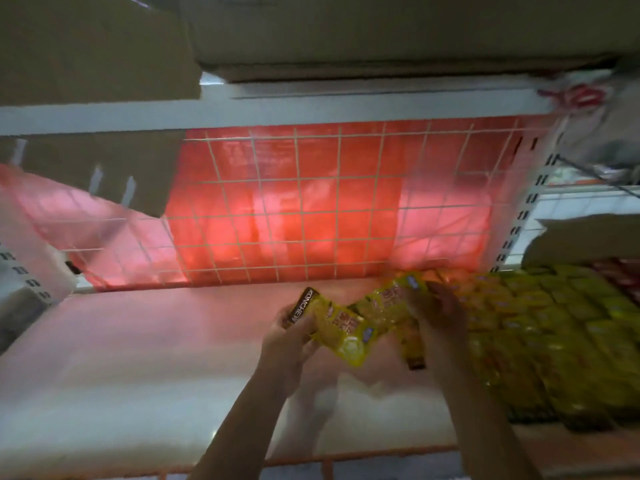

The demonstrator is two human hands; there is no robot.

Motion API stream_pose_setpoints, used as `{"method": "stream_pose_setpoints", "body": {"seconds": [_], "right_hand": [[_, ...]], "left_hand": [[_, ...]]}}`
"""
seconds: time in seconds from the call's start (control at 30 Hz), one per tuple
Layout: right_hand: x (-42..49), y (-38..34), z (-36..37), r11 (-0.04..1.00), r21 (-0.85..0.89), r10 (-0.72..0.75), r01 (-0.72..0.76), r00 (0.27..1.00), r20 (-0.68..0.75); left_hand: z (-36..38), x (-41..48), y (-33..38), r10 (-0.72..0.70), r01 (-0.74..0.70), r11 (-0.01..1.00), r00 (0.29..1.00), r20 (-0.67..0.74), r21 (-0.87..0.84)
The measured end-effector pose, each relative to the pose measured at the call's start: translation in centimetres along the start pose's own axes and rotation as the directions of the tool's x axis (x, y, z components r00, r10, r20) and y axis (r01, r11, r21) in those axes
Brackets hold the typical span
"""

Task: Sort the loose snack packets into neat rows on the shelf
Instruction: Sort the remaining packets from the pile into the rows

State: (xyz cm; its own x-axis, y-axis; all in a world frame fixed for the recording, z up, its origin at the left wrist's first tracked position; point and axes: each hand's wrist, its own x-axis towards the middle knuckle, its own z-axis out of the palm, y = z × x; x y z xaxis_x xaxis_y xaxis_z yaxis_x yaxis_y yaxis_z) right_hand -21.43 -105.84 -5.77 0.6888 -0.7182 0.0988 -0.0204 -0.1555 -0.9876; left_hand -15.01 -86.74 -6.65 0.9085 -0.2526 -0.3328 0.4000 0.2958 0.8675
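The person stands at a white shelf point(138, 375) and holds a bunch of yellow snack packets point(353, 327) up over its middle. The left hand point(289, 336) has its fingers curled round the left end, where one packet has a dark edge with letters on it. The right hand point(438, 318) pinches the right end from above. I cannot tell if these packets are joined or just fanned out.

On the right side of the shelf, lots of the same yellow packets already lie in rows point(561, 341). The left side has no packets on it. Behind is a wire grid point(311, 202) with red plastic point(277, 168) glowing through it.

I think this is the step of straightening a handful. Next, it should be laid flat just beside the left edge of the rows, lined up with them.
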Motion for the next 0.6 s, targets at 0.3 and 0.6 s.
{"method": "stream_pose_setpoints", "body": {"seconds": [0.3, 0.6], "right_hand": [[3.7, 2.4, -7.5, 0.998, -0.061, 0.004, 0.006, 0.987, 0.161], [5.4, 3.0, -10.3, 0.998, 0.050, 0.017, -0.022, 0.995, 0.098]], "left_hand": [[6.3, -0.5, -3.8, -0.027, 0.016, 0.987, 0.998, -0.065, -0.163], [8.9, -2.4, -7.9, 0.081, -0.018, 0.959, 0.974, -0.213, 0.283]]}}
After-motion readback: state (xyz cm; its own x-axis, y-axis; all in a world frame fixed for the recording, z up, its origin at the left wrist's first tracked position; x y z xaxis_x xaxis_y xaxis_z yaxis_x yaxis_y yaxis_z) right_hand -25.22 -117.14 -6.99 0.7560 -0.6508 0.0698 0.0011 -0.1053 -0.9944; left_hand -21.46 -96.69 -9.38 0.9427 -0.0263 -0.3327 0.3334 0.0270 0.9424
